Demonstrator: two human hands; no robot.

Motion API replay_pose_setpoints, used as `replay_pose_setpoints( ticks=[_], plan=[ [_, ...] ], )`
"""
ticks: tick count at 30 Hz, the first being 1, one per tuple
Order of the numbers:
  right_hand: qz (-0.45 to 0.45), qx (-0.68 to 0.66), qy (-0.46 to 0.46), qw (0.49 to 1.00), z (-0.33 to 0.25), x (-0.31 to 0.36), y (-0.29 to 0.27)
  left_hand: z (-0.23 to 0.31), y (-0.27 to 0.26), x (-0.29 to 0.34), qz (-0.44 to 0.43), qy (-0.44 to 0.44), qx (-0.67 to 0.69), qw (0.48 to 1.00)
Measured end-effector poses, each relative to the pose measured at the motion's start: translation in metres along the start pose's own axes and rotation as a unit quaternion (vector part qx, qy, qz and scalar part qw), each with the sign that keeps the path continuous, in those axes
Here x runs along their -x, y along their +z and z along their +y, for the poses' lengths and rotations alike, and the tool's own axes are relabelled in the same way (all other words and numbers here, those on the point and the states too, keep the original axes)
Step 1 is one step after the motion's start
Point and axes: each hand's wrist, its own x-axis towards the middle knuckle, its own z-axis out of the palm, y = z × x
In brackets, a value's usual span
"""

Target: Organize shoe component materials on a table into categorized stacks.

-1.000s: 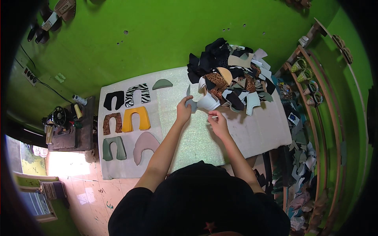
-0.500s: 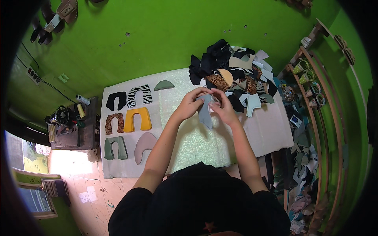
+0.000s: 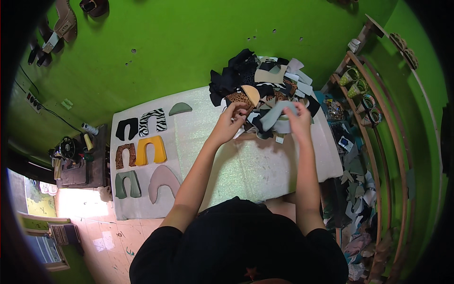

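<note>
My right hand (image 3: 300, 122) grips a curved grey-blue cut piece (image 3: 276, 116), raised over the front of a scrap heap. To its left, my left hand (image 3: 229, 127) has its fingers curled but apart, with nothing seen in them, beside the heap's leopard-print piece (image 3: 239, 98). The heap (image 3: 231, 78) mixes black, zebra, leopard, beige and pale blue scraps. On the table's left lie sorted U-shaped pieces: black (image 3: 126, 128), zebra-print (image 3: 153, 121), leopard-print (image 3: 125, 155), yellow (image 3: 150, 146), green (image 3: 126, 184) and pink (image 3: 161, 177). A green half-round piece (image 3: 180, 109) lies behind them.
The pale covered table (image 3: 227, 180) stands against a green wall. A sewing machine (image 3: 68, 149) with thread spools is on a dark stand at the left. At the right, a wooden rack (image 3: 366, 109) holds sandals, with loose scraps (image 3: 354, 189) below.
My left hand has come off the grey-blue piece, which my right hand has carried rightward over the heap. The whole view has shifted a little to the right.
</note>
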Motion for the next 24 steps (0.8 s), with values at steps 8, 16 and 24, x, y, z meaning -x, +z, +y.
replay_pose_setpoints(
  ticks=[8, 16, 24],
  plan=[
    [0.207, 0.290, -0.100, 0.929, 0.016, -0.067, -0.047, -0.049, -0.004, -0.008, 0.110, -0.060, -0.080, 0.989],
    [-0.147, 0.539, 0.008, 0.830, 0.073, -0.064, -0.028, -0.037, 0.024, -0.025, 0.164, -0.045, -0.351, 0.921],
    [0.011, 0.432, -0.036, 0.901, 0.053, -0.045, -0.011, -0.051, 0.035, -0.046, 0.100, -0.081, -0.475, 0.871]
  ],
)
